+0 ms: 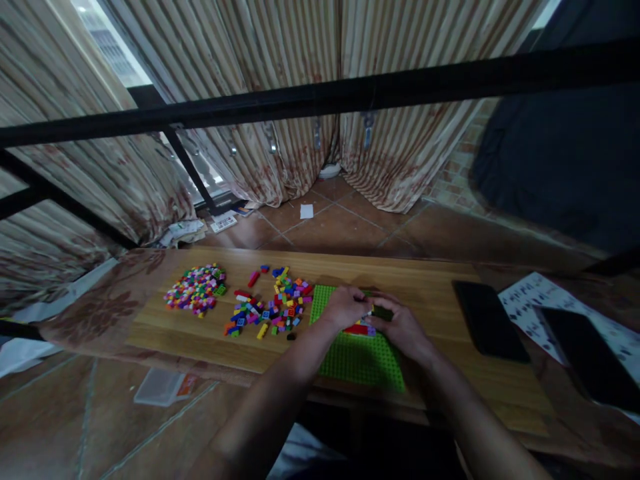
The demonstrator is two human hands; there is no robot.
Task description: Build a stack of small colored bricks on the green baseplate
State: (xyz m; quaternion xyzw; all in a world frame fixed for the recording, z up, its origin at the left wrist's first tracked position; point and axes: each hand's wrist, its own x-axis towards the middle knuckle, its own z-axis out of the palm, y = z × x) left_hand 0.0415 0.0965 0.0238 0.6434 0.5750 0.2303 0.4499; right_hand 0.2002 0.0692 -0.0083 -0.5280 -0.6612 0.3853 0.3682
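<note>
A green studded baseplate [363, 360] lies on the wooden board. Over its upper part, my left hand [347, 307] is closed, its fingertips at a small cluster of bricks. My right hand [400, 323] is closed around a dark brick [383, 313], close to my left fingertips. Below the fingers, a red brick [356, 329] and a light purple brick [371, 331] show on the baseplate. What exactly my left fingertips pinch is too small to make out.
Left of the baseplate, loose coloured bricks [273, 310] lie scattered, with a denser pile of small bricks [196, 289] farther left. A black tablet [487, 320] rests to the right, beside a printed sheet [535, 293] and another dark device [590, 357]. A black rail [300, 100] crosses beyond.
</note>
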